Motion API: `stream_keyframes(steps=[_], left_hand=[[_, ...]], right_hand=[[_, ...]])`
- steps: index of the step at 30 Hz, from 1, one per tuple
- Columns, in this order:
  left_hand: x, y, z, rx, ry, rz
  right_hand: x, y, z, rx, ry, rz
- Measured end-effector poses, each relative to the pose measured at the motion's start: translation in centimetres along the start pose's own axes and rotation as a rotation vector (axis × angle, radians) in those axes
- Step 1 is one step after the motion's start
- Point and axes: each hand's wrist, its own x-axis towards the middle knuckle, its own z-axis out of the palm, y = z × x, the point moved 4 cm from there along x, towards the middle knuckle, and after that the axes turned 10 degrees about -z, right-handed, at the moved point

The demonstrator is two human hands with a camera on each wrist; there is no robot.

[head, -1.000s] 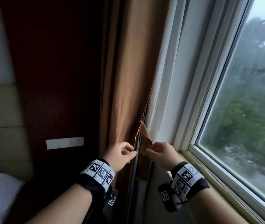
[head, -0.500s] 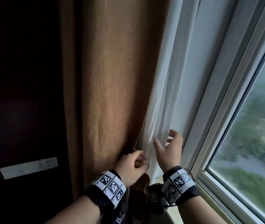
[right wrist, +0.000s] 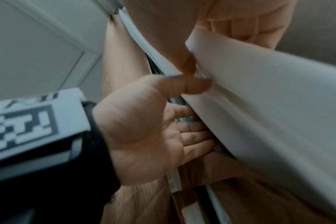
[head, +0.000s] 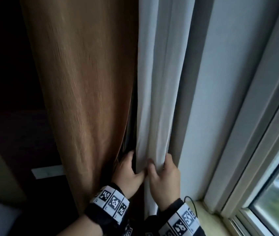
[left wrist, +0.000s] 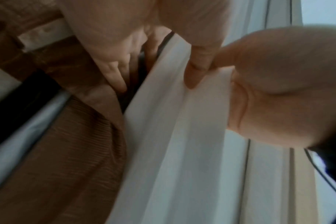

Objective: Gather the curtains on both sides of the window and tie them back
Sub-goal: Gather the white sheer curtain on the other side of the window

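Indoors, by a white-framed window (head: 247,133) with a pale sill (head: 208,217) under it, a brown curtain (head: 87,92) hangs against a dark wall panel (head: 12,82) — a white curtain (head: 154,99) falls just beside it. The right hand (head: 165,180) wraps thumb and fingers round the white folds. The left hand (head: 126,172) tucks its fingers into the gap between the two curtains, thumb on the white one — a white wall plate (head: 47,171) shows lower left.
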Motion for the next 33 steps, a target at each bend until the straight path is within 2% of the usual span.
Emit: stream_keyframes(steps=[3,5,9,12,15,17,19,21,23,24,26,27,31,33], left_hand=[[0.4,-1.2,-2.0,-0.051,-0.033,-0.020],[0.7,-2.1,-3.8,-0.012,-0.006,-0.018],[0.8,-3.6,-7.5,0.046,0.210,-0.070],[-0.2,-4.1,-8.5,0.120,0.344,-0.086],[-0.9,-5.5,-9.2,0.093,0.463,-0.129],[-0.7,-6.6,-9.3,0.039,0.430,-0.165],[-0.7,-7.5,-9.4,0.053,0.328,-0.167],[-1.1,-8.3,-9.7,0.074,0.235,-0.118],[-1.7,-8.9,-10.1,0.069,0.158,-0.083],[-1.9,-9.1,-10.2,0.065,0.121,-0.071],[-2.3,-9.3,-10.4,0.050,0.073,-0.048],[-2.4,-9.3,-10.6,0.031,0.065,-0.041],[-3.1,-9.4,-12.0,-0.033,0.038,-0.011],[-3.7,-9.3,-12.6,-0.005,-0.024,-0.018]], right_hand=[[0.0,0.4,0.0,0.021,-0.012,-0.011],[-0.2,0.8,0.1,-0.009,-0.009,-0.017],[-0.5,0.4,0.3,-0.014,-0.010,0.010],[-0.9,-0.7,0.2,0.000,0.032,-0.014],[-0.8,-1.2,0.4,0.055,0.100,-0.026],[-0.4,-1.3,0.7,0.090,0.129,0.002],[0.0,-1.6,1.0,0.111,0.153,0.001],[-0.1,-2.8,0.7,0.114,0.243,-0.133],[-0.8,-5.3,0.4,0.135,0.346,-0.429],[-1.2,-6.6,0.5,0.152,0.352,-0.563],[-1.2,-8.4,1.4,0.149,0.266,-0.683],[-0.8,-8.6,2.3,0.126,0.198,-0.655],[1.4,-6.6,6.3,0.099,-0.143,-0.284],[1.5,-6.5,8.4,0.156,-0.376,-0.224]])
